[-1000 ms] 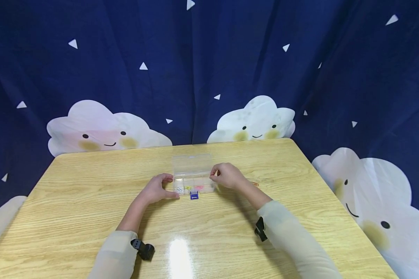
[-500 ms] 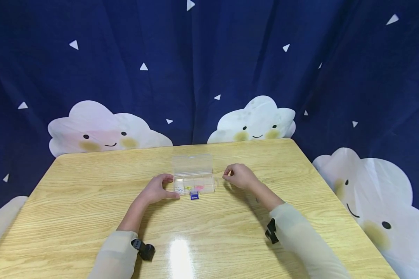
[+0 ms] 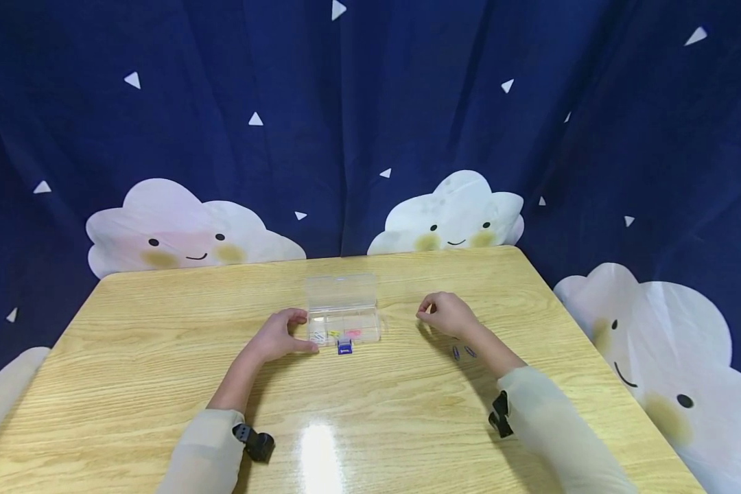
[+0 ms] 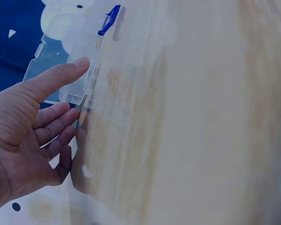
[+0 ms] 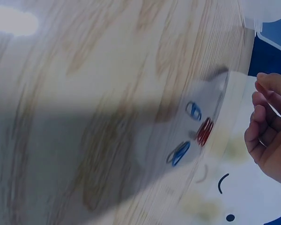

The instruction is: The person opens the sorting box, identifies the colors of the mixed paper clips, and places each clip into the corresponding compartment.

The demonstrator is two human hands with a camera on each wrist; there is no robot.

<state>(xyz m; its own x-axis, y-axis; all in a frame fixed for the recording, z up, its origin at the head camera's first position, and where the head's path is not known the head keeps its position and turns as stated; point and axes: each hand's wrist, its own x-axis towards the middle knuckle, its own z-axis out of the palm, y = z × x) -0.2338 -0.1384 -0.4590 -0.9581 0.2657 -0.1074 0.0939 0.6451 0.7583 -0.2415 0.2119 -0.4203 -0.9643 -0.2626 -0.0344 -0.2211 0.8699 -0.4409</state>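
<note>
A clear plastic compartment box (image 3: 364, 321) stands on the table with its lid (image 3: 341, 291) raised. Small pale-blue, yellow and pink items lie in its front compartments. At its front edge is a blue latch (image 3: 344, 347). My left hand (image 3: 274, 336) holds the box's left end, thumb along the front and fingers at the far side. Right of the box, my right hand (image 3: 447, 314) hovers with thumb and index finger near each other; nothing shows between them. Below it lie blue paper clips (image 5: 180, 153) and red paper clips (image 5: 204, 131).
The wooden table (image 3: 160, 357) reaches back to a dark blue curtain (image 3: 284, 103) printed with clouds and triangles. A bright light reflection (image 3: 320, 453) lies near the table's front. Each sleeve carries a black wrist camera (image 3: 261, 446).
My right hand has moved right, from the box's right end to above the paper clips. Blue clips have come into sight beside the forearm; the red one is now covered. My left hand stays put.
</note>
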